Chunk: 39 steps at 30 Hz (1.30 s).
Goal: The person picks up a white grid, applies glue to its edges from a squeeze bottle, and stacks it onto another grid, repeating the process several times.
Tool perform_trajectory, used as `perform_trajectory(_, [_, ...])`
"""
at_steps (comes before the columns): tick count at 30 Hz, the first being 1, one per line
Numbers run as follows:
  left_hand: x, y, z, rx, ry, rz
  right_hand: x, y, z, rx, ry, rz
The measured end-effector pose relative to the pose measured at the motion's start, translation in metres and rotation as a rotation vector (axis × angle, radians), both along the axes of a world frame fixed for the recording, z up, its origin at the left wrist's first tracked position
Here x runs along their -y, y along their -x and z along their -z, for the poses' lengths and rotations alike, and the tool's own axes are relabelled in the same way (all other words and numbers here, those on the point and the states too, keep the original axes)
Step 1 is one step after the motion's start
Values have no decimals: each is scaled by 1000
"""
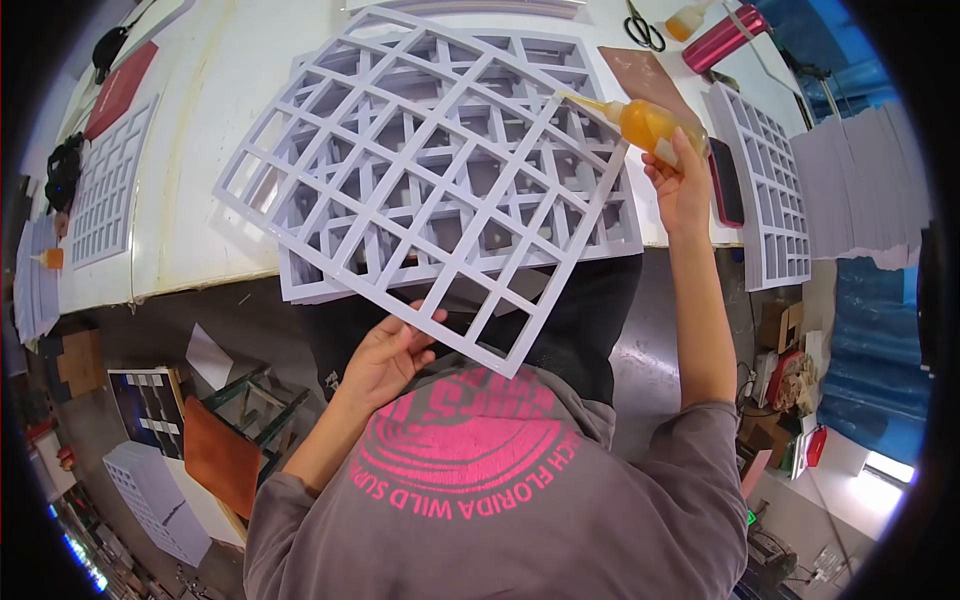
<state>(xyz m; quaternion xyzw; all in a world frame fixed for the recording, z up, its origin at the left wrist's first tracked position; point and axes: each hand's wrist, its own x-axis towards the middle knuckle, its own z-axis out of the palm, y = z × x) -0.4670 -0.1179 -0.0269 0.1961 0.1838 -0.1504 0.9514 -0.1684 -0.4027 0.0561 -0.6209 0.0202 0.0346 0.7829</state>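
My left hand (390,350) grips the lower edge of a white lattice panel (572,255), its fingers curled around the rim near the corner. The panel is tilted diagonally over more white lattice panels (622,245), which lie stacked at the table's front edge. In my right hand (685,185) is a squeeze bottle (645,125) of amber liquid, tipped so its thin nozzle points left. The nozzle tip is right at the held panel's upper right edge.
On the white table (200,150) lie a phone (726,182), a pink metal bottle (725,38), black scissors (643,27) and another squeeze bottle (688,22). Further lattice panels stand at the right (765,190) and lie at the left (112,190). A brown stool (222,455) is below left.
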Motion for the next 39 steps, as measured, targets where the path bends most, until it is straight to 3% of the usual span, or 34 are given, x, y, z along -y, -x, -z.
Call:
perform_trajectory(6, [6, 2, 6, 72, 40, 100, 5, 13, -3, 1, 83, -35])
perform_trajectory(17, [7, 0, 12, 57, 73, 86, -17, 144, -7, -207, 55, -305])
perform_trajectory(25, [8, -3, 8, 86, 27, 74, -29, 178, -10, -357, -103, -483])
perform_trajectory(28, [3, -4, 6, 30, 34, -75, -5, 144, -7, -324, -262, -289])
perform_trajectory(32, [-9, -10, -2, 62, -8, -150, 45, 78, -1, -23, -115, 64])
perform_trajectory(39, [-7, -9, -5, 78, 28, -105, 82, 36, 3, 29, 35, 196])
